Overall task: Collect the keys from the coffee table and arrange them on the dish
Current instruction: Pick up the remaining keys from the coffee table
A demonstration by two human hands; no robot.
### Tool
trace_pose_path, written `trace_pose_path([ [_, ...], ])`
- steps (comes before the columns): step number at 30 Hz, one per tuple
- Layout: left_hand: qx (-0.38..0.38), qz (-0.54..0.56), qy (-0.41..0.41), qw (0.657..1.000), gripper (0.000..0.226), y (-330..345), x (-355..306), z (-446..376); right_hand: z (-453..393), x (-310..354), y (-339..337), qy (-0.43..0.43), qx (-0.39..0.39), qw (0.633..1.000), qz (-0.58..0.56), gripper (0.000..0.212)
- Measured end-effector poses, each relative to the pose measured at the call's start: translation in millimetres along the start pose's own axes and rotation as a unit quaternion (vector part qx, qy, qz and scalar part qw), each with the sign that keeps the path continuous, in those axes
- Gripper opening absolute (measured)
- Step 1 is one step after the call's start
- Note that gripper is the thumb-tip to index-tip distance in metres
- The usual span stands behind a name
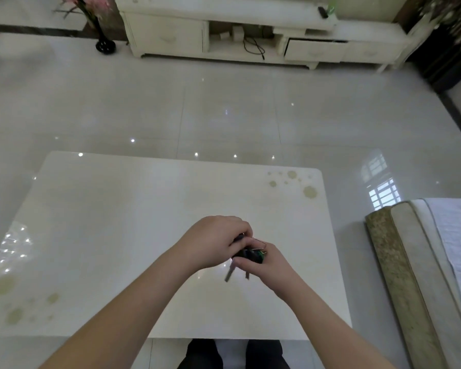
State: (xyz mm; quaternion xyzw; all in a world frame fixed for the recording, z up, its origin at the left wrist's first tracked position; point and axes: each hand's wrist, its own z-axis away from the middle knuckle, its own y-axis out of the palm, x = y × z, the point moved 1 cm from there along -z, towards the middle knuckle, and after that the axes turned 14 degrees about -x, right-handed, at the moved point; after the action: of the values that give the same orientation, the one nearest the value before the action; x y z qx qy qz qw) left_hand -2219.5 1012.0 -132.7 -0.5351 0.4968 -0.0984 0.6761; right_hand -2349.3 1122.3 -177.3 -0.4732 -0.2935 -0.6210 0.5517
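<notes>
Above the white glossy coffee table my two hands meet around a bunch of keys. The bunch has dark heads, a thin wire ring and a bit of green, and two metal blades hang down from it. My left hand grips the top of the bunch with curled fingers. From the right, my right hand holds the bunch as well, its fingers partly hidden behind the keys. No dish appears in the head view.
The table's near edge lies just above my dark-trousered legs. A sofa arm stands close to the table's right side. Across the shiny tiled floor are a cream TV cabinet and a black vase.
</notes>
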Motion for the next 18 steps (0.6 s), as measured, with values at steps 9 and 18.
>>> trace_pose_path([
  [9, -0.103, 0.234, -0.203, 0.945, 0.013, -48.6, 2.8, 28.8, 28.3, 38.6, 16.4, 0.036, -0.083, 0.986, -0.138, 0.024],
  [18, -0.088, 0.48, -0.328, 0.809, 0.02, -53.5, 6.5, 76.1, 39.7, 57.2, 19.0, 0.123, -0.181, 0.868, -0.446, 0.02],
])
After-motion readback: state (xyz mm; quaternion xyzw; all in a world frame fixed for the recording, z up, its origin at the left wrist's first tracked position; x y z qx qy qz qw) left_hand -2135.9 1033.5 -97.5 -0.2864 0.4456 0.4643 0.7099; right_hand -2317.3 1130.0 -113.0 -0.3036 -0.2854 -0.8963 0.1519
